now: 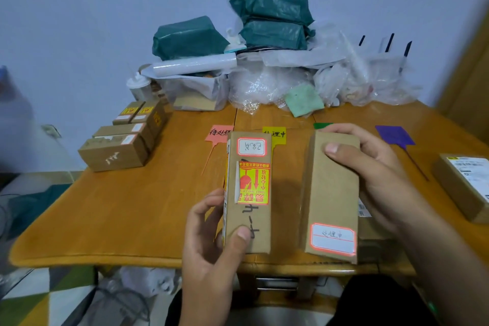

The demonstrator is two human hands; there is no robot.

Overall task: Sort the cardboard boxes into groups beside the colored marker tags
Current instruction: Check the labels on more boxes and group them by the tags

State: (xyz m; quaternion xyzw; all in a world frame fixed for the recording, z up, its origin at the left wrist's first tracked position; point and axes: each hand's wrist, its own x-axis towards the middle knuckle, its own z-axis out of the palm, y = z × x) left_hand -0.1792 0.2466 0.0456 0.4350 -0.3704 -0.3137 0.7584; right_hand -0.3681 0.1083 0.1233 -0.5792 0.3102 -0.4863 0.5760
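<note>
Two cardboard boxes held up over the near edge of the wooden table (119,206), one per hand. Left hand (211,241) clasps the left box (248,193) at its lower corner, thumb pressed on the front face, fingers wrapped behind; this box carries a red-bordered white label with handwriting, a yellow-and-red fragile sticker with an arrow, and black marker strokes lower down. Right hand (370,167) grips the right box (330,193) near its top, thumb on the face, fingers curled over the upper edge; a red-bordered white label with handwritten characters sits at its lower end. Both labels appear upside down and are hard to read. Four marker tags lie behind the boxes: pink tag (218,133) and yellow tag (275,134), both with handwritten characters, a mostly hidden green tag (321,125), and a purple tag (395,136). Four boxes grouped at far left (124,135), two bearing yellow stickers. One box with a printed shipping label at right edge (465,185). A clear bin (195,92) at back holds paper and cardboard; green plastic bags (275,10) and clear wrap are piled around it.
</note>
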